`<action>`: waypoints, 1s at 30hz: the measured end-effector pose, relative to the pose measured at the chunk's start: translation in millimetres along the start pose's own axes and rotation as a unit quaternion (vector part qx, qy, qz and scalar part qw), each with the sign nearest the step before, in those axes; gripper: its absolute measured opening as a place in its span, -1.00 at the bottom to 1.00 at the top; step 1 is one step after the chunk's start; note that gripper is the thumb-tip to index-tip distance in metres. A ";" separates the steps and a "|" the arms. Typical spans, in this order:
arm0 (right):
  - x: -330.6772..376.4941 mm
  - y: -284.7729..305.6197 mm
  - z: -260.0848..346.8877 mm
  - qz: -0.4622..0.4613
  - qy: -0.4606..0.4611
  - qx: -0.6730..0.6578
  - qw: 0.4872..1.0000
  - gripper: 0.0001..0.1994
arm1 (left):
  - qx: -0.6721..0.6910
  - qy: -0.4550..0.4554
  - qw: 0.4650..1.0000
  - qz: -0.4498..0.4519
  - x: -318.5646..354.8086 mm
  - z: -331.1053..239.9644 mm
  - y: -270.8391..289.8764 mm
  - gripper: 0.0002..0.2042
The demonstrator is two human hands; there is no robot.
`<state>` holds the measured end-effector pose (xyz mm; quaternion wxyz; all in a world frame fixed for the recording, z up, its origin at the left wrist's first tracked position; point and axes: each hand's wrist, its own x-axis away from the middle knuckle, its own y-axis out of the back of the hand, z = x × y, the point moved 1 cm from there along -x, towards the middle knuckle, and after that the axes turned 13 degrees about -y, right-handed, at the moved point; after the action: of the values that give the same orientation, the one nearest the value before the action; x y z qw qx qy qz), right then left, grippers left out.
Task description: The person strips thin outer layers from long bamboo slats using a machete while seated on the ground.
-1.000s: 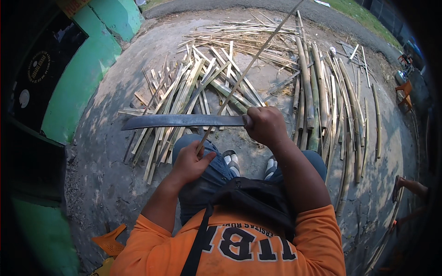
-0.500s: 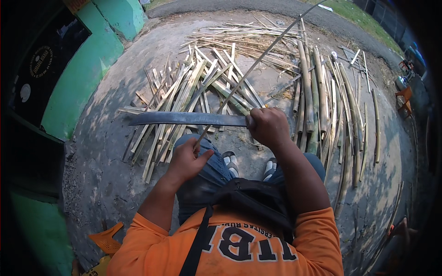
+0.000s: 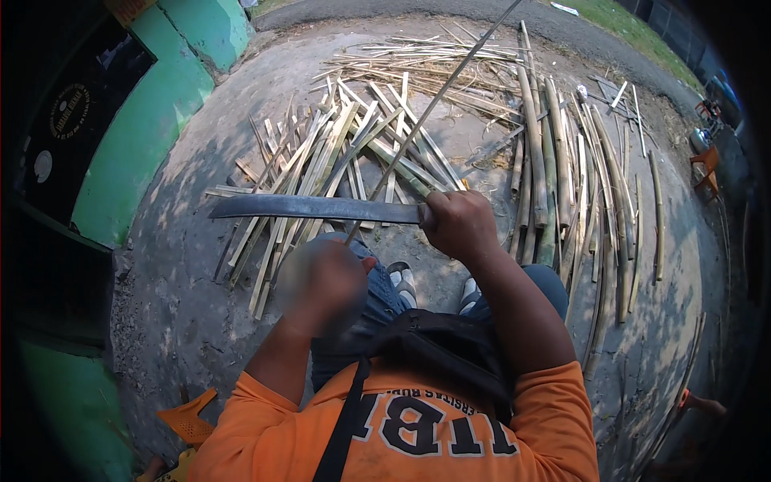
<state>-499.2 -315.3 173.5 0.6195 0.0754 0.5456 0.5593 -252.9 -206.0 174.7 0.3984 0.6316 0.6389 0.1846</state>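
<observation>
Shaving work shows in the head view: the right hand point(image 3: 459, 225) has its fingers point(image 3: 450, 210) wrapped fully closed round the handle of a long, dark, flat-bladed steel machete point(image 3: 313, 208), whose blade lies level and points to the person's left, above the knees. A long, thin, pale bamboo sliver point(image 3: 438, 98) runs from near the left hand point(image 3: 321, 285) up and away to the right, crossing just under or against the blade; whether the edge actually touches it cannot be told. The left hand is smeared by motion, so how far its fingers are open, and whether they grip the sliver's near end, cannot be told. Judged from this, the step goes best with the blade held at a shallow angle to the sliver, the edge turned away from the body, and the left hand kept behind the edge while the strip is drawn evenly. Split, pale green and yellow bamboo slats point(image 3: 337, 153) lie fanned on the grey concrete ground point(image 3: 185, 265) beyond the feet, with longer green bamboo poles point(image 3: 554, 161) to the right.
</observation>
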 end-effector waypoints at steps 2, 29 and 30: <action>-2.4 2.0 -0.7 -0.008 0.006 -0.003 1.000 -0.83 | 0.007 -0.002 1.000 -0.007 2.9 1.4 -0.8 -0.49; 2.2 8.3 1.2 0.021 0.008 -0.001 1.000 -0.80 | -0.009 -0.022 1.000 0.001 -3.2 -6.4 -0.6 -0.54; 2.6 5.1 2.0 0.021 0.004 0.000 1.000 -0.80 | -0.006 -0.032 0.999 -0.005 -4.2 -5.7 -2.2 -0.55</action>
<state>-501.4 -310.4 176.3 0.6057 0.0848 0.5462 0.5724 -259.0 -208.8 177.7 0.4235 0.6317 0.6277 0.1661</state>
